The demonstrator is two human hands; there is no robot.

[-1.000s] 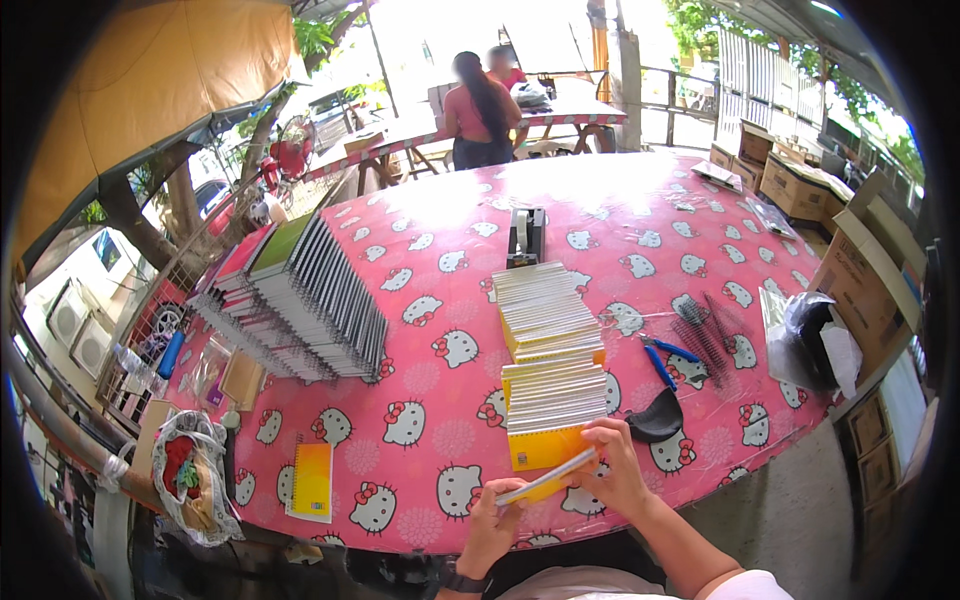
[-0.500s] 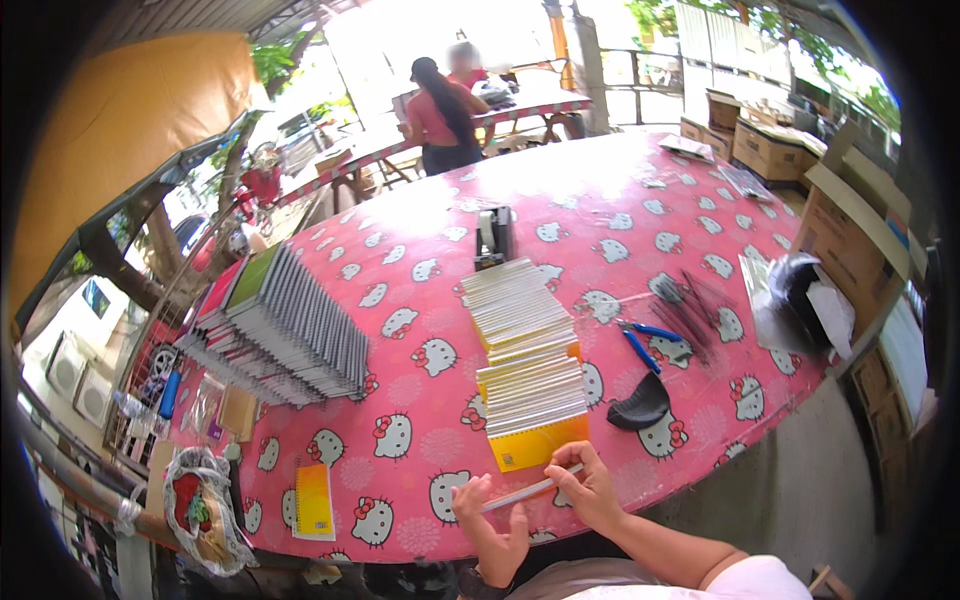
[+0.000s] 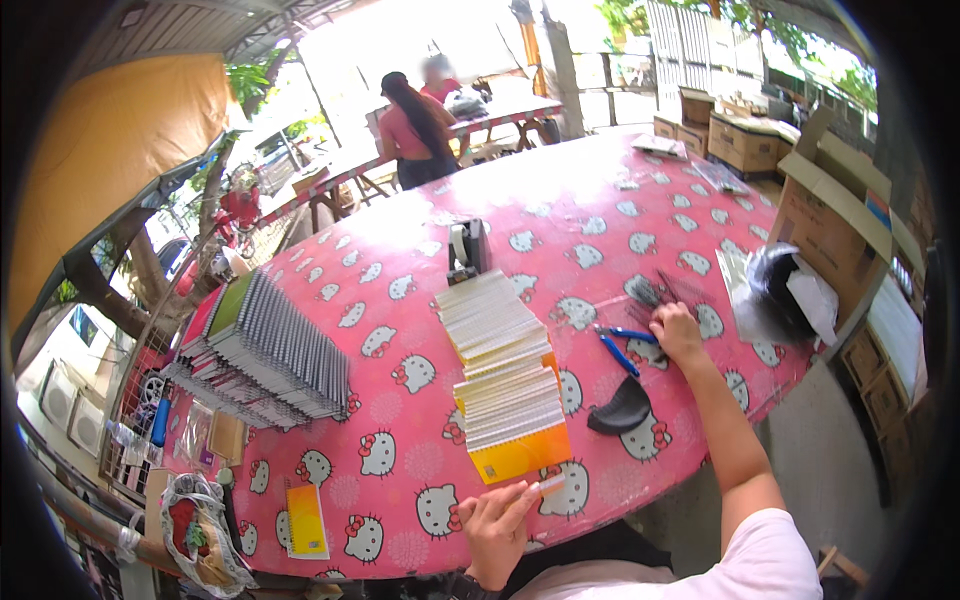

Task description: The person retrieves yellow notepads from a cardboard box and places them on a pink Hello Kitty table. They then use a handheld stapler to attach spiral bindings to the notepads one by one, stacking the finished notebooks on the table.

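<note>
My left hand (image 3: 497,535) is closed on a thin notebook (image 3: 551,484), seen almost edge-on near the table's front edge. My right hand (image 3: 677,334) reaches out over the table, fingers bent down at a bundle of thin dark wire coils (image 3: 684,287); whatever lies between the fingertips is hidden. Just left of it are blue-handled pliers (image 3: 618,352). A black curved dish (image 3: 629,406) sits nearer to me. Ahead of my left hand runs a long row of yellow-covered notebooks (image 3: 515,455), packed edge up. One yellow spiral notebook (image 3: 307,522) lies flat at the left.
Tall piles of spiral notebooks (image 3: 285,350) stand at left. A black tape dispenser (image 3: 467,252) sits behind the row. Plastic bags (image 3: 790,295) and an open carton (image 3: 830,215) are at right. A plastic-lined basket (image 3: 205,530) hangs near left. Two people (image 3: 415,135) are at a far table.
My right hand has let go of the thin notebook and moved forward and right to the wire coils. My left hand still holds the notebook. The view has shifted slightly.
</note>
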